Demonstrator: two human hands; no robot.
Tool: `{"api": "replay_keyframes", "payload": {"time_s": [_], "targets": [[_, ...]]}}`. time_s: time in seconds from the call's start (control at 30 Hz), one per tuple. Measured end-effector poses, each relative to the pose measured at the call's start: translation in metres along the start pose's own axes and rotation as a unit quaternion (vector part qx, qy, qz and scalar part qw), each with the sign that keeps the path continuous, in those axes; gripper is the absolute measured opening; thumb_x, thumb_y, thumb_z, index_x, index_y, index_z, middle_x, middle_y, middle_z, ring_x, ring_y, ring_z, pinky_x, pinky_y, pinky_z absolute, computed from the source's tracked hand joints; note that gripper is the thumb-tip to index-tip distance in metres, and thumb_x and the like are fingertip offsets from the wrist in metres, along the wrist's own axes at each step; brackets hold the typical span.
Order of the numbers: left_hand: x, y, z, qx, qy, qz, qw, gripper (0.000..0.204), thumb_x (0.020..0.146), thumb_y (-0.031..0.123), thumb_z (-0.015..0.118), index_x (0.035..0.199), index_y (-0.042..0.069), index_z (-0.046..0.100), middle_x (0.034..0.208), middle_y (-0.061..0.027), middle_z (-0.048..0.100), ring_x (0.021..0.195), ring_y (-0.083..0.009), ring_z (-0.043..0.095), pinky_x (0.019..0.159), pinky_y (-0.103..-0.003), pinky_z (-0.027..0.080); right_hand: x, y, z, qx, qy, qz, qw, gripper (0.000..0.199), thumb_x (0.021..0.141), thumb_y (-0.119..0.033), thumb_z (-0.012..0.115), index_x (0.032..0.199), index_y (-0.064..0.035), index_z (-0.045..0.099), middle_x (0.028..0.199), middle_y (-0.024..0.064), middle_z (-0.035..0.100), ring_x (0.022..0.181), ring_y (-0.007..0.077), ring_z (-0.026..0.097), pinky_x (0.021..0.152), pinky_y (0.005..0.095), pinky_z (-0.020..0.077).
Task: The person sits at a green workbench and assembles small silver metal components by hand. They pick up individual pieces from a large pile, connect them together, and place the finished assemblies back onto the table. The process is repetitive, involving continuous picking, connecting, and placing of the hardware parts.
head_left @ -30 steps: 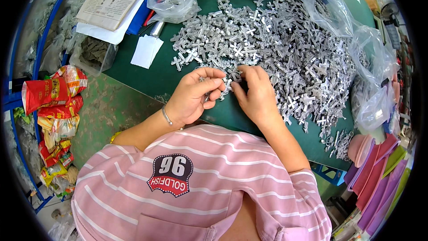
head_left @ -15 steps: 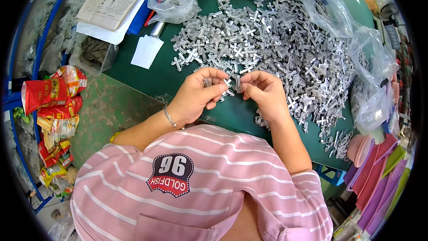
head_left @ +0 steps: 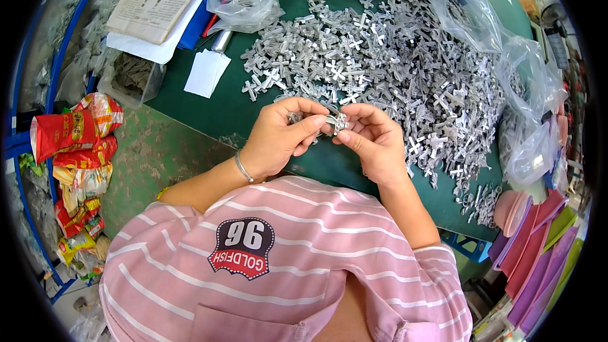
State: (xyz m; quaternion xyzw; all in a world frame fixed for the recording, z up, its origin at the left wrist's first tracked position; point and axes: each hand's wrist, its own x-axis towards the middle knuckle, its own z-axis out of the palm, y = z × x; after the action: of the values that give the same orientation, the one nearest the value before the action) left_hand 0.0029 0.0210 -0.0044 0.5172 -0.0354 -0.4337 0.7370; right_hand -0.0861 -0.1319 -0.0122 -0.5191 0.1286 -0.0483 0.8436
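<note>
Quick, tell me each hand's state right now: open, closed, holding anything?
Left hand: closed, holding small metal pieces.
Right hand: closed, pinching the metal pieces at its fingertips.

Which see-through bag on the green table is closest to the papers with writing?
The small, bunched clear bag just right of the printed papers. The other clear bags lie behind the metal pile or along its right.
</note>
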Motion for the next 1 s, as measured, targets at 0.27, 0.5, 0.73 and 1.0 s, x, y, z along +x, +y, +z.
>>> {"api": "replay_keyframes", "payload": {"time_s": [0.27,0.5,0.73,1.0], "targets": [[-0.002,0.003,-0.003,-0.012,-0.024,-0.013,1.000,0.018,0.083,0.003,0.056,0.101,-0.003,0.056,0.085,-0.0132,0.062,0.053,-0.0050,0.047,0.040,-0.015,0.034,0.000,-0.001,-0.004,0.025,0.034,0.004,0.999,0.024,0.079,0.006,0.058,0.103,0.0050,0.054,0.090,0.0114,0.061,0.080,0.0152,0.060,0.073,0.0256,0.0509],[-0.003,0.002,-0.001,0.009,-0.012,-0.012,1.000,0.016,0.084,0.002,0.055,0.099,-0.001,0.055,0.082,-0.0130,0.061,0.052,-0.0049,0.046,0.040,-0.016,0.034,-0.004,-0.001,0.002,-0.031,0.039,-0.047,0.998,0.018,0.082,0.004,0.056,0.100,0.0046,0.056,0.091,0.0106,0.060,0.081,0.0149,0.059,0.071,0.0246,0.0508],[0.005,-0.005,-0.035,-0.358,-0.164,-0.027,0.919,0.011,0.089,0.012,0.046,0.093,0.003,0.052,0.091,-0.0059,0.048,0.065,-0.0079,0.043,0.044,-0.017,0.032,0.013,-0.008,0.000,-0.460,0.043,-0.207,0.862,0.010,0.077,0.000,0.058,0.088,0.0001,0.060,0.090,0.0114,0.058,0.076,0.0242,0.059,0.065,0.0302,0.0477],[0.003,0.013,-0.025,-0.351,-0.106,-0.091,0.926,0.016,0.087,0.019,0.045,0.084,0.005,0.050,0.087,-0.0073,0.045,0.066,-0.0112,0.042,0.040,-0.018,0.034,0.025,0.017,-0.003,-0.656,0.038,-0.272,0.703,0.014,0.066,0.001,0.056,0.080,-0.0025,0.055,0.084,0.0098,0.052,0.074,0.0273,0.052,0.062,0.0359,0.0456]]}}
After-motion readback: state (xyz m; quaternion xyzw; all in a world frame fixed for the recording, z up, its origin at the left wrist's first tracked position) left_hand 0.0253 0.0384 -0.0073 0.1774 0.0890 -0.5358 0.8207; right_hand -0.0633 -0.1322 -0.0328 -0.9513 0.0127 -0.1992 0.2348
